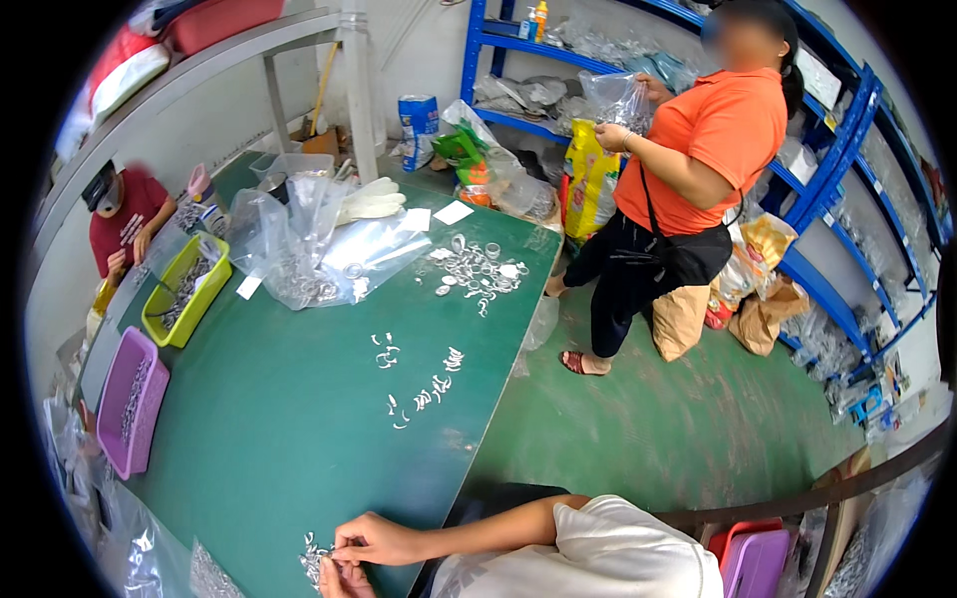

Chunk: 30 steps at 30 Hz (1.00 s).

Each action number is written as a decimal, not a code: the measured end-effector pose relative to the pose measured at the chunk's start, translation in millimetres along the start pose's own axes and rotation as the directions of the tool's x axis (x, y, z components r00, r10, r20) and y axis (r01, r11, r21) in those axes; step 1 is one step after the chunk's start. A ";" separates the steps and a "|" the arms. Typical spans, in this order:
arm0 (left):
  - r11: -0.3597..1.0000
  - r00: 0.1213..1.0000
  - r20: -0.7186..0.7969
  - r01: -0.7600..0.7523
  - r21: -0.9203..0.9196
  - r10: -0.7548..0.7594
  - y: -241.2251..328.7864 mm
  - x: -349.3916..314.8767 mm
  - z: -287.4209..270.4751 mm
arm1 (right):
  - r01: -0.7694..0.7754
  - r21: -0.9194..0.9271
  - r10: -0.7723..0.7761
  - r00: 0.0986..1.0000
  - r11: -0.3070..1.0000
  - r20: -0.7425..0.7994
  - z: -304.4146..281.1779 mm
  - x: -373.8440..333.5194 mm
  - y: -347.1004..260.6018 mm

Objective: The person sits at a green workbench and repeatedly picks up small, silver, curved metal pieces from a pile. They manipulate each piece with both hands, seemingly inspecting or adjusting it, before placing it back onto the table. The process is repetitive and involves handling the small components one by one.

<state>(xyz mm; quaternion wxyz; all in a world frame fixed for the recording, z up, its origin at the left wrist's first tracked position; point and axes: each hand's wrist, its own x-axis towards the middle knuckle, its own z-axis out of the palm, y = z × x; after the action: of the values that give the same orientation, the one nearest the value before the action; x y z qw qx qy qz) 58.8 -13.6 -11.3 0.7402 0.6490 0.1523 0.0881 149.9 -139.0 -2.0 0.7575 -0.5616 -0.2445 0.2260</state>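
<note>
At the near edge of the green table, my right hand is closed in a pinch over a pile of small silvery metal pieces. Just below it, my left hand is also closed, its fingertips meeting those of the right. Whatever lies between the fingertips is too small to make out. Farther up the table lie short rows of thin curved metal pieces and a smaller cluster of curved pieces. Beyond them spreads a heap of rings and oval metal parts.
A purple basket and a yellow-green basket of metal parts line the left edge. Clear plastic bags and white gloves lie at the back. A person in orange holds a bag by blue shelves; another person sits left.
</note>
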 end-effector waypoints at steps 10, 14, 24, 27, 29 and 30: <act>0.839 0.945 -0.120 0.206 -0.504 -0.304 17.5 -5.9 -4.6 | 0.076 -0.330 -0.078 0.997 0.941 0.008 1.2 6.2 7.8; 0.727 0.969 -0.087 0.114 -0.677 -0.233 3.7 -4.9 -16.8 | 0.219 -0.727 -0.190 0.974 0.651 0.123 -0.3 7.6 9.5; 0.713 0.942 -0.209 0.043 -0.700 -0.263 -6.2 -5.5 -20.0 | 0.391 -0.777 -0.188 0.920 0.494 0.344 7.8 2.1 36.8; 0.744 0.952 -0.193 0.051 -0.666 -0.237 -10.0 -5.9 -22.9 | 0.343 -0.718 -0.176 0.938 0.606 0.300 5.4 3.8 33.2; 0.770 0.948 -0.218 0.042 -0.636 -0.232 -11.2 -5.1 -22.6 | 0.312 -0.672 -0.168 0.948 0.671 0.271 2.4 6.2 28.7; 0.784 0.946 -0.230 0.041 -0.619 -0.231 -10.6 -4.8 -22.0 | 0.307 -0.654 -0.171 0.949 0.692 0.264 0.9 7.5 26.5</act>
<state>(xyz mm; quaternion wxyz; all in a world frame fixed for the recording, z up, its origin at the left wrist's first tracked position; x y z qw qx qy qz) 46.1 3.8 -23.7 0.8823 0.3440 0.2706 0.1733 153.4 -126.6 -26.3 0.4923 -0.7418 -0.4501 0.0687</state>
